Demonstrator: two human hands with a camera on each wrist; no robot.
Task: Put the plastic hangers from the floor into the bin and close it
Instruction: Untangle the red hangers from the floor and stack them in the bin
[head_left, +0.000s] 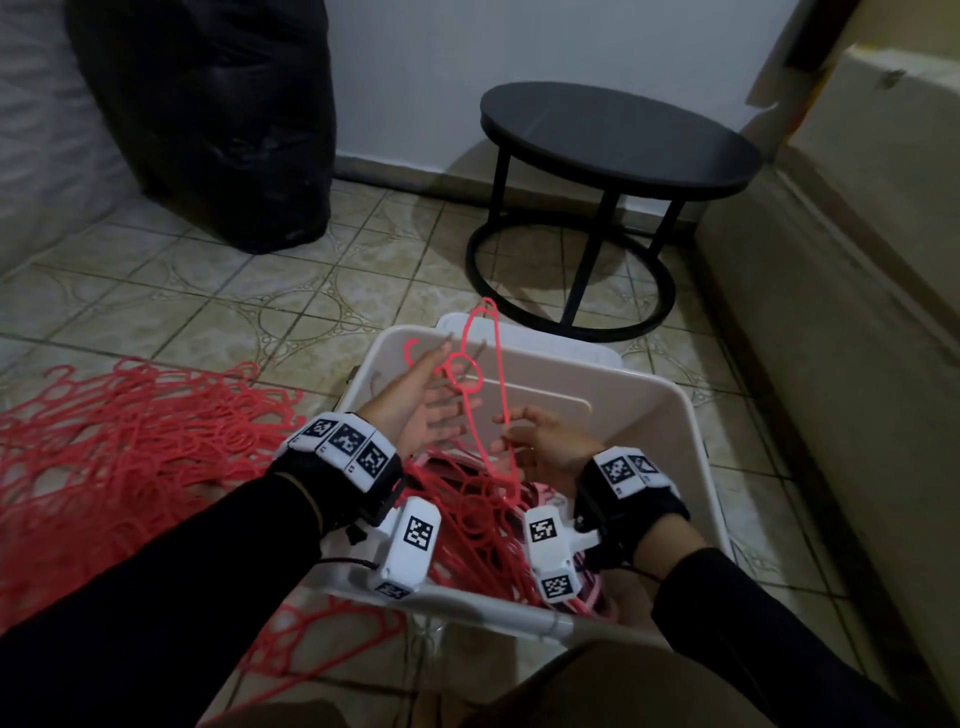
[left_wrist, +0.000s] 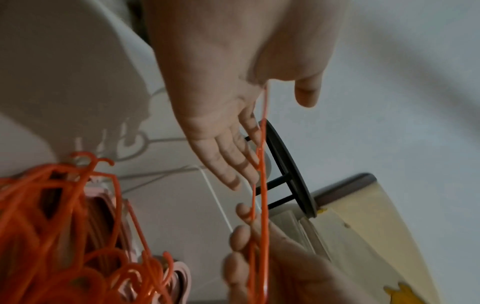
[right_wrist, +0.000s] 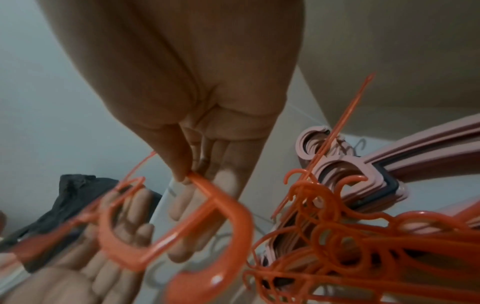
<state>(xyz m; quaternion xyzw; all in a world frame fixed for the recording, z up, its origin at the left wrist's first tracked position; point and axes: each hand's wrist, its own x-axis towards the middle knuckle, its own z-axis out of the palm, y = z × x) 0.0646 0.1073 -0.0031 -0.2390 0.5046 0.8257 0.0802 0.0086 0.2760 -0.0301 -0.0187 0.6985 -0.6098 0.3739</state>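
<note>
Round black side table (head_left: 618, 136) with a flat top, straight black legs and a ring base resting on the floor, standing by the white wall (head_left: 441, 62). Beige patterned floor tiles (head_left: 218, 291) with dark grout lines and circular motifs. Large black plastic sack (head_left: 208, 114), full and creased, upright in the far left corner against the wall. Pale quilted bedding or mattress (head_left: 36, 135) at the left edge. Cream-coloured piece of furniture (head_left: 852, 270) along the right side; its kind cannot be told.
</note>
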